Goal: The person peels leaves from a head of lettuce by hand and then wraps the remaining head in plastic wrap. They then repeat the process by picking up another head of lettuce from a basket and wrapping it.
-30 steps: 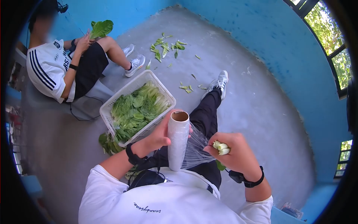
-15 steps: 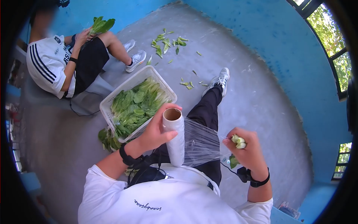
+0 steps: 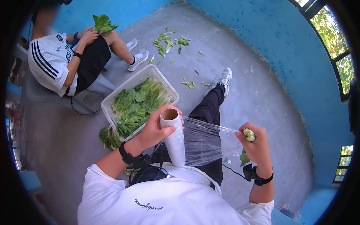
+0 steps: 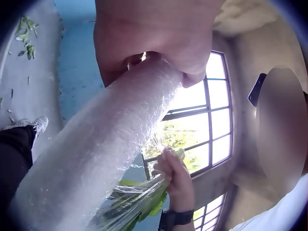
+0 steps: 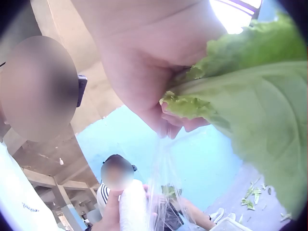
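My left hand (image 3: 154, 127) grips a roll of clear plastic wrap (image 3: 174, 144) near its top, thumb and fingers around it; the hollow cardboard core shows at the upper end. The roll's lower end is against my shirt at the waist. A stretched sheet of film (image 3: 204, 144) runs from the roll across my thigh to my right hand (image 3: 257, 144). That hand holds a bunch of leafy greens (image 5: 260, 96), its pale cut stems (image 3: 249, 134) poking out above the thumb, leaves hanging below. In the right wrist view the film meets the fingertips of this hand.
A white plastic basket (image 3: 108, 103) of leafy greens stands to my left, with more leaves (image 3: 108, 139) on the floor beside it. Trimmed leaf scraps (image 3: 168, 43) lie ahead. At the left another person (image 3: 48, 63) sits holding greens. My outstretched leg ends in a white shoe (image 3: 225, 80).
My right hand has moved right and slightly up with the greens, drawing a longer sheet of film off the roll. The roll's top has tilted left.
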`<move>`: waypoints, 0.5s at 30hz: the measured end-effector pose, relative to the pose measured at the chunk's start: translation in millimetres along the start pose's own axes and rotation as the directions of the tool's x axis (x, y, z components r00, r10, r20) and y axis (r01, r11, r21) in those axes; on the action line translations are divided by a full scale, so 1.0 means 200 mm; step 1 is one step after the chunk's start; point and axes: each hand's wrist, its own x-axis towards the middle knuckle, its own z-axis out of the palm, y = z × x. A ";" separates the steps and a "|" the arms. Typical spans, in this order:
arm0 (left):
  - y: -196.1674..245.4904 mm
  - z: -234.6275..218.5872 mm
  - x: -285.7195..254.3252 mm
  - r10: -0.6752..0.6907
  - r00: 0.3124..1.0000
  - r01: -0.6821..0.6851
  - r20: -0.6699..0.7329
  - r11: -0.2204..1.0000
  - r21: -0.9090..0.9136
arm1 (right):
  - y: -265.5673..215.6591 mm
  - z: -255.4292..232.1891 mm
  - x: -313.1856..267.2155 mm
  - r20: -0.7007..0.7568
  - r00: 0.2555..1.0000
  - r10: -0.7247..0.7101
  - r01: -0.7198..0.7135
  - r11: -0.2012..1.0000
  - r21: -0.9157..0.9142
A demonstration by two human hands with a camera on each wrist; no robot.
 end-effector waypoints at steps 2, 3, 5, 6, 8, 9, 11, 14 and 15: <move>-0.01 -0.03 -0.01 0.018 0.999 -0.016 0.051 0.999 -0.032 | 0.03 0.01 0.00 0.001 1.000 0.006 -0.006 1.000 -0.007; -0.01 -0.03 -0.02 0.027 0.997 -0.024 0.066 0.999 -0.047 | 0.04 0.02 0.00 -0.004 1.000 -0.008 0.008 1.000 -0.009; -0.01 -0.04 -0.02 0.052 0.994 -0.046 0.092 0.996 -0.071 | 0.06 0.03 0.00 -0.021 0.999 -0.035 0.036 0.999 0.009; -0.01 -0.04 -0.02 0.060 0.993 -0.049 0.101 0.993 -0.106 | 0.07 0.04 -0.01 -0.032 0.998 -0.046 0.047 0.998 0.029; -0.02 -0.05 -0.04 0.069 0.992 -0.048 0.110 0.983 -0.178 | 0.07 0.04 -0.03 -0.018 1.000 -0.025 0.027 0.996 0.082; -0.03 -0.05 -0.04 0.114 0.986 -0.092 0.121 0.980 -0.175 | 0.05 0.04 -0.04 -0.010 1.000 -0.029 0.030 0.995 0.091; -0.06 -0.03 -0.07 0.197 0.970 -0.169 0.144 0.968 -0.184 | 0.01 0.03 -0.08 0.010 1.000 -0.023 0.022 0.995 0.099; -0.04 0.00 -0.10 0.081 0.992 -0.078 0.095 0.996 -0.033 | -0.03 0.00 -0.13 -0.015 0.997 -0.081 0.082 0.988 0.127; -0.04 0.00 -0.11 0.060 0.996 -0.062 0.063 0.998 0.015 | -0.02 0.00 -0.15 -0.026 0.992 -0.126 0.129 0.984 0.124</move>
